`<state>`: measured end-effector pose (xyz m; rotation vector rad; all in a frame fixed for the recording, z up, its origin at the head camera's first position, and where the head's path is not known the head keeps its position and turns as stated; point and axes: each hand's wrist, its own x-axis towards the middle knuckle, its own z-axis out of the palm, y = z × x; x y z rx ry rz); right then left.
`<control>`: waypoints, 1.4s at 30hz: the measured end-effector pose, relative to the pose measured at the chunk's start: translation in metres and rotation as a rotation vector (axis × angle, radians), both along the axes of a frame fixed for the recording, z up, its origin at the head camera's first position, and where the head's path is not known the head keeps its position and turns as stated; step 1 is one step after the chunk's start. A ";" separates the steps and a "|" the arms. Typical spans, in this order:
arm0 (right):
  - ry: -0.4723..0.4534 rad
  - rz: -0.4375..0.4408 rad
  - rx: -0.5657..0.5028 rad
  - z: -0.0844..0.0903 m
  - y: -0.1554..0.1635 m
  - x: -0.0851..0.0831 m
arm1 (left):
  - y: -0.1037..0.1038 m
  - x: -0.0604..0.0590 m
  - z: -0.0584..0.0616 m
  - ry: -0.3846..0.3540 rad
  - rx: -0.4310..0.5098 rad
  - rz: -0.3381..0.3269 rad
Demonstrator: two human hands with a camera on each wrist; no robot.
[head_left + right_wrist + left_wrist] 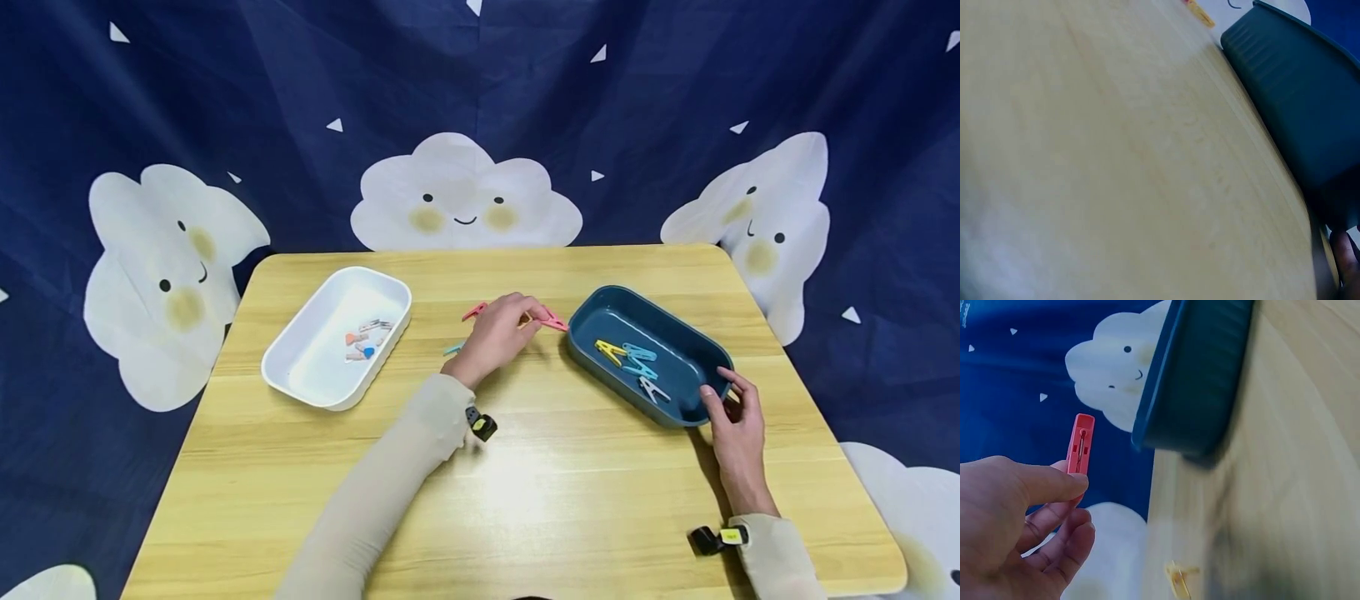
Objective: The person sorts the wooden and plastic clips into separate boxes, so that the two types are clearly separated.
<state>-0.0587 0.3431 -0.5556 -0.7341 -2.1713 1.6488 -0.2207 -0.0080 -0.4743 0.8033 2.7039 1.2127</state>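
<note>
My left hand [497, 335] pinches a red clothespin [1080, 447] between thumb and fingers, just left of a dark teal plastic bin [611, 382]. Inside that bin lie a yellow clothespin [610, 352], some blue clothespins [640, 358] and a whitish clothespin [652, 390]. At the bin's near right corner my right hand [738, 437] grips the rim, thumb at the inner side and fingers outside; in the right wrist view only a bit of finger shows. Another yellow clothespin [1179, 582] lies on the table near the left hand, mostly hidden by it in the head view.
Beyond the left hand lies a second red clothespin [474, 311], and a light blue clothespin [453, 348] pokes out beside the wrist. A white bin [300, 354] on the left holds several small orange, blue and pale pieces. A dark blue cloud-print curtain [465, 83] hangs behind the wooden table [525, 517].
</note>
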 end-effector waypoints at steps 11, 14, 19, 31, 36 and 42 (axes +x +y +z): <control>-0.014 0.011 -0.006 0.001 0.000 0.001 | 0.055 -0.012 0.018 0.007 -0.036 -0.083; -0.023 0.017 -0.008 0.002 0.000 0.002 | 0.068 -0.014 0.020 0.016 -0.047 -0.105; -0.030 0.015 -0.007 0.002 0.000 0.002 | 0.088 -0.016 0.023 0.056 -0.085 -0.130; -0.042 0.012 0.015 0.001 0.001 0.002 | 0.131 -0.024 0.015 0.012 -0.231 -0.126; -0.036 0.006 0.003 0.000 0.001 0.002 | 0.143 -0.027 0.005 -0.034 -0.264 -0.126; -0.037 0.012 -0.005 0.001 0.001 0.001 | 0.152 -0.029 -0.003 -0.044 -0.345 -0.135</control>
